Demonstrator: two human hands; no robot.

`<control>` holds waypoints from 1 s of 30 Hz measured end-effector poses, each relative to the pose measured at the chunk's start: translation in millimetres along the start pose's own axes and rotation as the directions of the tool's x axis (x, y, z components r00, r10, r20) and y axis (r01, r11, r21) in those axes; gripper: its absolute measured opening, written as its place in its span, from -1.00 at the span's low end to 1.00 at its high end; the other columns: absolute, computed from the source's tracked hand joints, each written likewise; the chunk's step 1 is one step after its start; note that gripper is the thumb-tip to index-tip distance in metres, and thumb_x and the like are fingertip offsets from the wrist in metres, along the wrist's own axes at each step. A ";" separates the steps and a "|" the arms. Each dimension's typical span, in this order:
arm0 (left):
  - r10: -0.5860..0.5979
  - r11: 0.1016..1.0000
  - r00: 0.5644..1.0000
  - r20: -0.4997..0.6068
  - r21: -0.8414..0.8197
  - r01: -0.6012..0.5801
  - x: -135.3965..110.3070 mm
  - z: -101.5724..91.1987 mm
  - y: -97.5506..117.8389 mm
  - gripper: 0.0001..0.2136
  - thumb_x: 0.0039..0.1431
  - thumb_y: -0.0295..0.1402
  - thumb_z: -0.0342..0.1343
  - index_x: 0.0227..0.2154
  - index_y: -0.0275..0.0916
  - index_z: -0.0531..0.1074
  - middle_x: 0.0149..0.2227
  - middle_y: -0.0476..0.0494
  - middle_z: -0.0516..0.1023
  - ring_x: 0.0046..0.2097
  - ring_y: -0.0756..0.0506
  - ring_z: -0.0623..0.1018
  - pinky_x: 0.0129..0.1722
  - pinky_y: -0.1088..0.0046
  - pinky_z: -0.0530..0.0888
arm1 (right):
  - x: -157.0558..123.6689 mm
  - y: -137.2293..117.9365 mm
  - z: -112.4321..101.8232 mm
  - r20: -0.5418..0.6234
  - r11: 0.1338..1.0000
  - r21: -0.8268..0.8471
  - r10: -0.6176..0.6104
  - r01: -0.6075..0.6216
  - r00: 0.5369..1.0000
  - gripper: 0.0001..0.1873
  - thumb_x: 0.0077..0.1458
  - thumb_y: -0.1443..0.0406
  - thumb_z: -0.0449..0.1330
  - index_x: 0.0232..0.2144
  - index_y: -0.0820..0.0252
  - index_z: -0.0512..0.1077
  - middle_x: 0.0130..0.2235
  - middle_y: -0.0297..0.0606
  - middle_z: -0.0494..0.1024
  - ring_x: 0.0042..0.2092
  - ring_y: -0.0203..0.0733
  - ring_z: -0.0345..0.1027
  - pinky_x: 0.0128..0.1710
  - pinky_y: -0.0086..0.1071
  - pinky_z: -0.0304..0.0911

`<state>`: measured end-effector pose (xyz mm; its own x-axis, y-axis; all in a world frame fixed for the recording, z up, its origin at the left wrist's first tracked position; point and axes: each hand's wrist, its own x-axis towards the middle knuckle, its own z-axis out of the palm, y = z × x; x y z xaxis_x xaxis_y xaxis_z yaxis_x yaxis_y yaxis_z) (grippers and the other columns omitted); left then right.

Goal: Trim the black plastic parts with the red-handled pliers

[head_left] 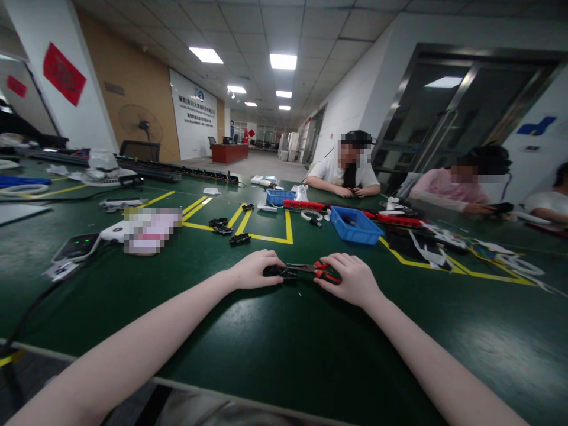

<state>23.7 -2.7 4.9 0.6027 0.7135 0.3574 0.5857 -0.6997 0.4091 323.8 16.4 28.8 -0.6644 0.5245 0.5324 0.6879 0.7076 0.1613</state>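
Note:
My left hand [257, 270] is closed on a small black plastic part [289, 273], held low over the green table. Red-and-black handled pliers [326, 273] are gripped in my right hand [352, 277]. Their long metal jaws point left and meet the black part; whether they clamp it I cannot tell. A tiny white scrap [299, 294] lies on the table just below the pliers. Beyond my left hand sit several similar black parts [240, 239], loose on the table.
A blue bin [355, 226] with dark items stands beyond my right hand, a smaller blue bin [279, 197] farther back. Left are a phone [153, 231] and a dark device [76, 247] with a cable. Yellow tape [266, 238] marks the green table [275, 355]. Co-workers [348, 168] sit opposite.

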 end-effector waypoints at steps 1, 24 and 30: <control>0.002 1.000 1.000 -0.002 -0.002 -0.002 0.1 -0.1 0.0 -0.67 0.21 -0.17 0.17 -0.02 -0.19 0.47 -0.09 -0.17 0.49 -0.06 -0.16 0.49 -0.04 0.32 0.41 | 0.0 0.5 -0.9 0.000 1.000 -0.002 -0.018 0.018 1.000 -0.58 0.09 0.01 0.22 -0.13 0.17 0.48 -0.15 -0.12 0.58 -0.16 -0.06 0.45 -0.20 -0.22 0.28; 0.038 0.999 0.999 0.001 -0.003 -0.038 0.1 -2.8 2.8 -0.69 0.19 -0.19 0.18 -0.05 -0.20 0.47 -0.13 -0.17 0.51 -0.09 -0.16 0.51 -0.08 0.34 0.41 | 10.1 -17.8 -4.1 0.073 0.982 -0.086 -0.160 0.166 0.984 -0.59 0.13 0.07 0.21 -0.05 0.17 0.48 -0.15 -0.08 0.54 -0.16 -0.02 0.36 -0.20 -0.19 0.21; 0.035 0.999 0.999 0.004 0.003 -0.035 -0.1 -3.7 3.3 -0.66 0.19 -0.23 0.18 0.01 -0.19 0.44 -0.11 -0.17 0.51 -0.09 -0.16 0.50 -0.07 0.33 0.42 | 7.1 -14.8 0.9 0.086 0.997 0.003 -0.078 0.078 0.993 -0.61 0.12 0.03 0.22 -0.12 0.16 0.47 -0.16 -0.12 0.55 -0.18 -0.06 0.38 -0.21 -0.22 0.21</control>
<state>23.5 -5.0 9.3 0.6249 0.6883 0.3684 0.5657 -0.7245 0.3938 308.6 10.1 29.4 -0.7386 0.5066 0.4448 0.6331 0.7479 0.1996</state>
